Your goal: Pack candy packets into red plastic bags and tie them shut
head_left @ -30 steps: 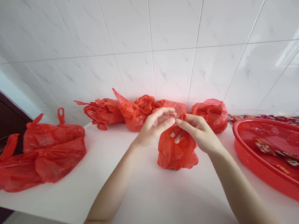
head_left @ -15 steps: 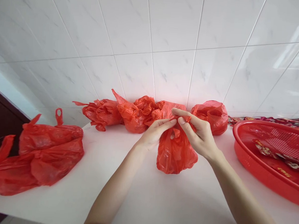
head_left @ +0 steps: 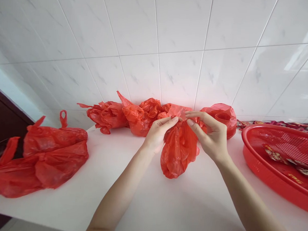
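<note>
A red plastic bag (head_left: 178,153) hangs just above the white table, between my two hands. My left hand (head_left: 159,131) pinches its gathered top between thumb and fingers. From the other side my right hand (head_left: 210,132) is closed on the top of the same bag, thumb and fingertips close together at the gathered plastic. The bag's lower part is rounded and narrow; what it holds inside, if anything, cannot be made out.
Several red plastic bags (head_left: 141,116) stand along the tiled wall (head_left: 179,72). More tied red bags (head_left: 56,158) sit at the table's left edge. On the right is a red perforated basket (head_left: 266,176) holding dark and red packets (head_left: 296,167). The white table (head_left: 105,154) lies beneath.
The hanging bag has turned and looks narrower. My right hand's fingers have moved slightly apart from the left hand's. The whole view has shifted a little.
</note>
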{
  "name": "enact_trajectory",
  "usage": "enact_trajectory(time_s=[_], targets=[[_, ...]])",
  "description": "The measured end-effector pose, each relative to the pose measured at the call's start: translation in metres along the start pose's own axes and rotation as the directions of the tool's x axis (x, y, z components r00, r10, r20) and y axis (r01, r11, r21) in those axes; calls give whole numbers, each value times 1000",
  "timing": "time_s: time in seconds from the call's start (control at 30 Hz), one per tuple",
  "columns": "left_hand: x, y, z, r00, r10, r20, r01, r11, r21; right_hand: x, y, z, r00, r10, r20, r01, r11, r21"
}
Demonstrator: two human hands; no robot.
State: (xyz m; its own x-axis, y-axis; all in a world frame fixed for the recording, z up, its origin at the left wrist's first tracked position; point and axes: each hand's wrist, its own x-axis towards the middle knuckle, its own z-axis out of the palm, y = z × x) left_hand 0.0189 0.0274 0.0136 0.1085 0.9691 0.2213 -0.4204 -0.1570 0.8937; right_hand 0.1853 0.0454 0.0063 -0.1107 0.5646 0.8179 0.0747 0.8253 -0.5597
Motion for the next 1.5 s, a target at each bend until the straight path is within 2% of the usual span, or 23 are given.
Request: enact_trajectory(time_s=[0.07, 0.13, 0.23, 0.33, 0.47, 0.6, 0.77, 0.9, 0.97, 1.23, 1.5], targets=[[0, 1, 0, 998, 45, -45, -44, 999, 28, 1, -1, -2, 997, -40, -59, 37, 998, -41], [1, 2, -3, 989, 112, -94, -106, 992, 70, 2, -3, -6, 994, -104, -41, 101, 993, -67], [7, 2, -13, 964, 207, -166, -182, 971, 153, 5, -6, -15, 978, -183, 104, 193, 977, -91], [20, 4, -32, 930, 252, -268, -200, 957, 209, 9, -12, -28, 944, -211, 254, 243, 965, -102], [36, 8, -64, 855, 231, -464, -147, 967, 209, 15, -19, -47, 906, -161, 392, 207, 975, -78], [41, 9, -86, 810, 211, -547, -118, 973, 200, 17, -21, -61, 883, -70, 465, 121, 989, -82], [41, 8, -91, 810, 193, -554, -109, 977, 181, 18, -17, -64, 872, 69, 484, -52, 997, -49], [40, 12, -84, 825, 169, -539, -110, 984, 140, 18, -12, -62, 892, 215, 398, -266, 961, 76], [38, 16, -80, 840, 154, -520, -122, 988, 95, 18, -9, -59, 896, 261, 360, -334, 930, 157], [20, 33, -50, 934, 125, -335, -130, 991, 7, 16, -5, -38, 866, 414, 281, -494, 798, 345], [9, 32, -30, 953, 168, -253, -168, 986, 25, 15, -9, -25, 849, 431, 306, -529, 689, 495]])
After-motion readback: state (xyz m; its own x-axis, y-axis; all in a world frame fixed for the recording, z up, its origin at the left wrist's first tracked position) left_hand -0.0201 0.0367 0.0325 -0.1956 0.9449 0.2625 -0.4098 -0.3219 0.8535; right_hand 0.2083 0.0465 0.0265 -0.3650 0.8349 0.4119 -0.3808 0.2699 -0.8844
